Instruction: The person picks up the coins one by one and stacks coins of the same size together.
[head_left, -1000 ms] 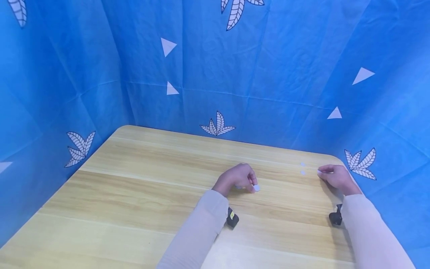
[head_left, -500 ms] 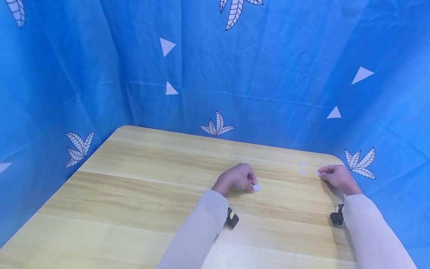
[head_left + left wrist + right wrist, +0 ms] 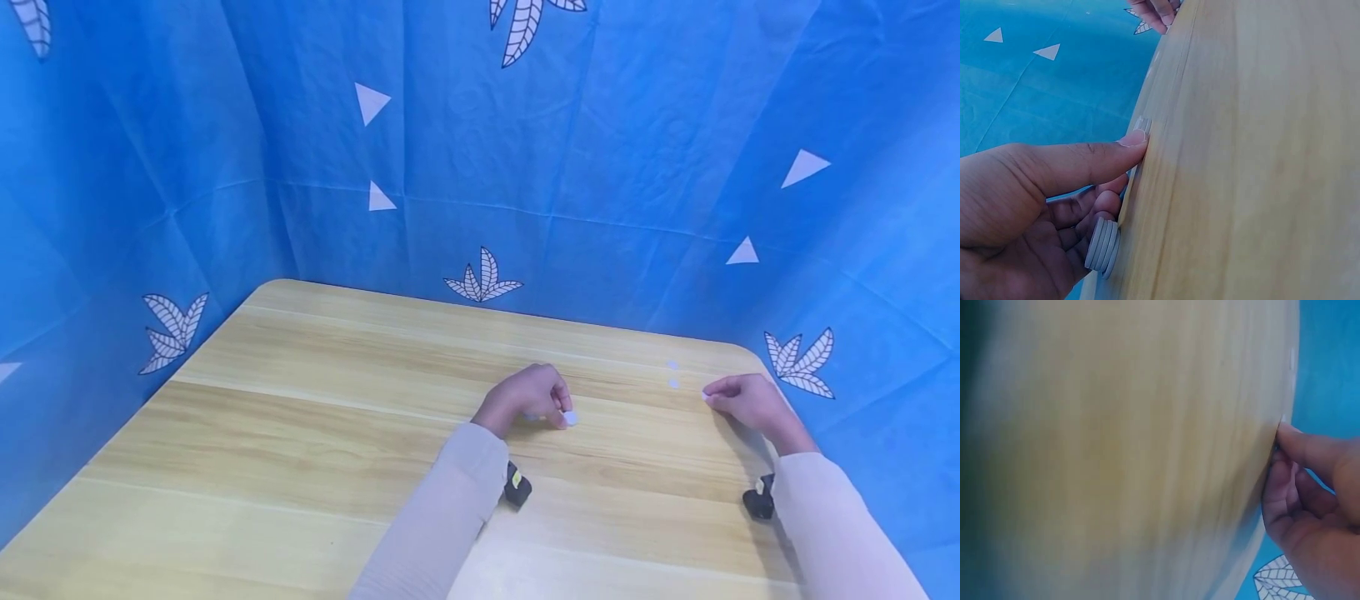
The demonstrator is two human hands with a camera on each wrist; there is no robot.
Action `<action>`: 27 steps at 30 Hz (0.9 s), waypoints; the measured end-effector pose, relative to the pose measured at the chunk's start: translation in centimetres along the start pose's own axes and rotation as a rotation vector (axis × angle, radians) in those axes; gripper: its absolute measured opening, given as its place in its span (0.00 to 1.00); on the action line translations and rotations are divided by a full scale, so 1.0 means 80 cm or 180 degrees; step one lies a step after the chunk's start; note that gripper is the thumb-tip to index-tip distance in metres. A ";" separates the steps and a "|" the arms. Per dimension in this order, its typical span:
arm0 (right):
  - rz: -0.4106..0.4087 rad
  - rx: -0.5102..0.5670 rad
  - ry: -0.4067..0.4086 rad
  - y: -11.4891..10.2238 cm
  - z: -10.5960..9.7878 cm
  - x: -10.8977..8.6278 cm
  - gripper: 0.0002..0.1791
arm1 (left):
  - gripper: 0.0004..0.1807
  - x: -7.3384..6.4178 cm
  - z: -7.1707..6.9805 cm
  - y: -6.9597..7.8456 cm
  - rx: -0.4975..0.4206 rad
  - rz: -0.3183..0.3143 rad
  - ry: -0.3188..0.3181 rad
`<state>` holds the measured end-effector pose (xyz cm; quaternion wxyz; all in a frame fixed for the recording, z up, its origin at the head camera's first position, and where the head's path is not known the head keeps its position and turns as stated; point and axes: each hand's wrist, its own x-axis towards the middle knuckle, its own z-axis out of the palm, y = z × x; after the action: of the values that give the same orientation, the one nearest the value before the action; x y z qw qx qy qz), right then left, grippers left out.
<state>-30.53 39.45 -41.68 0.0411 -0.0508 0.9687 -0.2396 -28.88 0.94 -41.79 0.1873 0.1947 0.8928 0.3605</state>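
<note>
My left hand [image 3: 531,395] is over the middle of the table, its thumb and finger pinching a small white disc [image 3: 571,418] at the tabletop. Under its palm, a short stack of several similar discs [image 3: 1102,245] shows in the left wrist view; in the head view the hand mostly covers it. Farther right, my right hand [image 3: 750,402] pinches another small white disc [image 3: 707,396] at its fingertips, low over the wood. That disc is mostly hidden by the fingers. Left of and beyond the right hand lie two pale discs, a far one [image 3: 672,364] and a nearer one [image 3: 673,384].
The wood-grain table [image 3: 300,433] has rounded far corners. A blue curtain [image 3: 465,150] with white leaves and triangles hangs along its back and sides. A black wrist camera [image 3: 517,486] sits under the left sleeve, another [image 3: 759,498] by the right sleeve.
My right hand has shifted slightly left and nearer to me, with the pinched disc at its fingertips. My left hand has kept its place and its pinch.
</note>
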 end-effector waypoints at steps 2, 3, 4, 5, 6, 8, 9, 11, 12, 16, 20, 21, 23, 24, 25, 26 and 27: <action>-0.0036 0.0017 -0.0015 -0.001 0.001 -0.003 0.17 | 0.10 0.000 0.000 0.000 -0.0004 0.0019 -0.0004; -0.0060 0.0020 -0.0020 -0.002 0.002 -0.005 0.17 | 0.10 0.000 0.000 0.000 -0.0003 0.0032 -0.0007; -0.0086 0.0033 -0.0019 -0.003 0.003 -0.006 0.17 | 0.10 0.001 0.000 -0.001 -0.0008 0.0033 -0.0008; -0.0109 0.0049 -0.0024 -0.004 0.003 -0.008 0.16 | 0.10 0.001 0.000 -0.001 -0.0008 0.0041 -0.0014; -0.0130 0.0057 -0.0024 -0.005 0.003 -0.009 0.16 | 0.10 0.002 0.000 -0.002 -0.0006 0.0042 -0.0015; -0.0159 0.0068 -0.0019 -0.008 0.005 -0.012 0.15 | 0.10 0.002 0.000 -0.002 -0.0005 0.0036 -0.0022; -0.0165 0.0075 -0.0014 -0.009 0.005 -0.014 0.15 | 0.10 0.003 0.000 -0.002 -0.0006 0.0028 -0.0025; -0.0156 0.0090 -0.0015 -0.011 0.006 -0.017 0.14 | 0.10 0.003 0.000 -0.002 -0.0013 0.0024 -0.0033; -0.0148 0.0096 -0.0023 -0.013 0.006 -0.019 0.14 | 0.10 0.003 0.000 -0.001 -0.0016 0.0020 -0.0033; -0.0109 0.0144 -0.0101 -0.020 0.008 -0.026 0.15 | 0.09 0.003 0.001 -0.001 -0.0012 0.0022 -0.0029; -0.0157 0.0164 -0.0203 -0.028 0.010 -0.030 0.16 | 0.09 0.003 0.001 -0.001 0.0022 0.0027 -0.0026; -0.0190 0.0170 -0.0212 -0.029 0.010 -0.031 0.15 | 0.09 0.003 0.001 -0.001 0.0025 0.0022 -0.0026; -0.0268 0.0192 -0.0230 -0.032 0.011 -0.032 0.15 | 0.09 0.003 0.001 0.000 0.0028 0.0014 -0.0027; -0.0315 0.0204 -0.0244 -0.034 0.012 -0.032 0.14 | 0.09 0.003 0.001 0.000 0.0032 0.0013 -0.0028; -0.0352 0.0236 -0.0264 -0.036 0.012 -0.033 0.14 | 0.09 0.003 0.000 0.000 0.0031 0.0011 -0.0029; -0.0387 0.0272 -0.0294 -0.037 0.013 -0.033 0.14 | 0.09 0.003 0.000 0.000 0.0032 0.0011 -0.0033; -0.0409 0.0314 -0.0329 -0.039 0.014 -0.033 0.14 | 0.09 0.003 0.000 0.000 0.0034 0.0013 -0.0035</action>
<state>-27.53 36.49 -41.05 0.0780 -0.1230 0.9470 -0.2862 -29.06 1.07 -41.80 0.1904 0.1995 0.8933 0.3550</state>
